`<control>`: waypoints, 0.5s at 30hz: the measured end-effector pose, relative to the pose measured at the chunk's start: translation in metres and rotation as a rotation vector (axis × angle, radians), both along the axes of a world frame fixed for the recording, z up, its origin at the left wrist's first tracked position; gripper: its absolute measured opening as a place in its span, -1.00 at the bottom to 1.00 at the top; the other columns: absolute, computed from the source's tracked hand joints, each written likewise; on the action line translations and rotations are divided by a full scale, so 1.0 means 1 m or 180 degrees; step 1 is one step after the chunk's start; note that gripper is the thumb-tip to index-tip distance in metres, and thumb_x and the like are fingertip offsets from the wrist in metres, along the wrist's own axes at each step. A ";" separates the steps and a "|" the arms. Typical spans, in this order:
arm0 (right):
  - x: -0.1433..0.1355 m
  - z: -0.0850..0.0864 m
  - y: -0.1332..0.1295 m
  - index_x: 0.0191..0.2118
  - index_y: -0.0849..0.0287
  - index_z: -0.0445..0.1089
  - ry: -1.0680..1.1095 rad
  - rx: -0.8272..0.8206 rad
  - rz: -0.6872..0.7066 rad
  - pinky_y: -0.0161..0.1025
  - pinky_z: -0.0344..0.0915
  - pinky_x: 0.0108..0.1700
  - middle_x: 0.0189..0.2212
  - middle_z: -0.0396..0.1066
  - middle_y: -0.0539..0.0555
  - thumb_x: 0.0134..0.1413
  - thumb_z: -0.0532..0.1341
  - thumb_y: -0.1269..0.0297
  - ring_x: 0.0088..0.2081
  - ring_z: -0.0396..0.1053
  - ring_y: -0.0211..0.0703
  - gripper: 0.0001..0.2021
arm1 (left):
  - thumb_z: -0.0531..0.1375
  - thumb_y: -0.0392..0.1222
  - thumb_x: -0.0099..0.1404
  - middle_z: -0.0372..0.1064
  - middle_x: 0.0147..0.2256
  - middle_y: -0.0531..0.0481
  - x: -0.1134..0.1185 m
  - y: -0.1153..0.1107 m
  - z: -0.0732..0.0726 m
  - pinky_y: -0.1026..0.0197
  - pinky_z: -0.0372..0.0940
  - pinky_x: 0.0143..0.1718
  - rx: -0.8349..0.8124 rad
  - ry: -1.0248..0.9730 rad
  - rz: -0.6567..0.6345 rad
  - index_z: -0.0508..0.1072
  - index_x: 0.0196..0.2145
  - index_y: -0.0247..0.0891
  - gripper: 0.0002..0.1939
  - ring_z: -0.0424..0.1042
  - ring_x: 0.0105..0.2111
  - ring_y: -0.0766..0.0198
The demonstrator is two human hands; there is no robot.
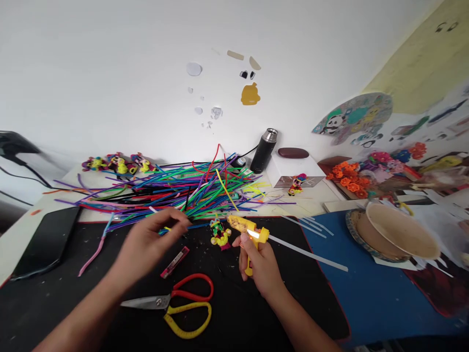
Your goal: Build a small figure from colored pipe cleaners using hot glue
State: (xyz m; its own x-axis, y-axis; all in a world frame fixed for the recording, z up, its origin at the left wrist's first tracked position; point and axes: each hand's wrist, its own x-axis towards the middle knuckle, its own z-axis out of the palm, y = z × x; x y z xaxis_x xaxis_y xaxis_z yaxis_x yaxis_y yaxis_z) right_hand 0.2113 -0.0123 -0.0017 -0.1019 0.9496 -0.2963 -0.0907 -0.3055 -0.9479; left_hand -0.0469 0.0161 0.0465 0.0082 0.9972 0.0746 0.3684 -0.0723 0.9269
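My right hand is wrapped round the handle of a yellow hot glue gun, its nozzle pointing left. A long translucent glue stick sticks out of the gun's back end. My left hand hovers over the black mat with thumb and fingertips pinched together; what they hold, if anything, I cannot make out. Between the hands, close to the nozzle, a small pipe-cleaner figure in yellow, green and magenta rests on the mat. Scissors with red and yellow handles lie nearer me, below a small pink packet.
A heap of coloured pipe cleaners spreads behind the mat. Finished figures sit at back left, one more by a white box. A black flask, a phone and a bowl stand around.
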 end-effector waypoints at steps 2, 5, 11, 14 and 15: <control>0.012 -0.002 0.001 -0.29 0.25 0.46 0.0097 -0.0034 -0.0224 -0.39 0.01 -0.65 -0.77 0.23 -0.13 0.12 0.27 -0.42 -0.76 0.19 -0.34 -0.33 | 0.39 -0.03 0.24 0.52 -0.36 0.09 -0.020 0.014 0.010 0.23 0.32 -0.21 -0.0079 -0.0585 0.0660 0.53 -0.34 -0.19 -0.79 0.47 -0.32 0.22; 0.034 -0.008 0.000 -0.21 0.25 0.47 0.0486 -0.0338 -0.0667 -0.41 -0.08 -0.69 -0.72 0.25 -0.13 0.11 0.29 -0.40 -0.75 0.18 -0.34 -0.34 | 0.33 -0.21 0.26 0.41 -0.47 0.15 -0.041 0.034 0.024 0.27 0.30 -0.22 0.0174 -0.1550 0.1645 0.41 -0.43 -0.26 -0.82 0.37 -0.40 0.35; 0.064 -0.016 0.003 -0.16 0.25 0.50 0.1117 -0.0912 -0.1146 -0.45 -0.08 -0.72 -0.65 0.31 -0.10 0.18 0.33 -0.27 -0.70 0.22 -0.35 -0.44 | 0.42 -0.10 0.20 0.42 -0.50 0.15 -0.035 0.031 0.006 0.29 0.28 -0.32 -0.0448 -0.1609 0.1353 0.46 -0.46 -0.23 -0.75 0.36 -0.40 0.32; 0.068 -0.014 0.008 -0.12 0.28 0.52 0.1064 -0.1104 -0.0904 -0.47 -0.04 -0.72 -0.61 0.38 -0.03 0.35 0.20 -0.21 -0.67 0.31 -0.32 -0.47 | 0.48 0.07 0.13 0.48 -0.47 0.12 -0.019 0.019 -0.015 0.25 0.32 -0.32 -0.0656 -0.1445 0.0738 0.51 -0.43 -0.19 -0.67 0.39 -0.39 0.27; 0.069 -0.013 0.009 -0.10 0.28 0.53 0.1006 -0.1189 -0.0817 -0.47 -0.02 -0.72 -0.59 0.41 -0.02 0.40 0.15 -0.18 -0.66 0.35 -0.31 -0.47 | 0.47 0.12 0.14 0.49 -0.46 0.10 -0.013 0.016 -0.020 0.22 0.33 -0.33 -0.0650 -0.1348 0.0591 0.52 -0.42 -0.18 -0.65 0.40 -0.40 0.25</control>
State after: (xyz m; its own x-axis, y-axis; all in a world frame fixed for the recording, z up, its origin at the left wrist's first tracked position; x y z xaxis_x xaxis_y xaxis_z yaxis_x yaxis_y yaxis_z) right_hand 0.2800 -0.0030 -0.0143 -0.0194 0.7919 -0.6104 -0.4690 -0.5464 -0.6939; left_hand -0.0601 0.0324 0.0261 -0.1595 0.9735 -0.1639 -0.0535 0.1572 0.9861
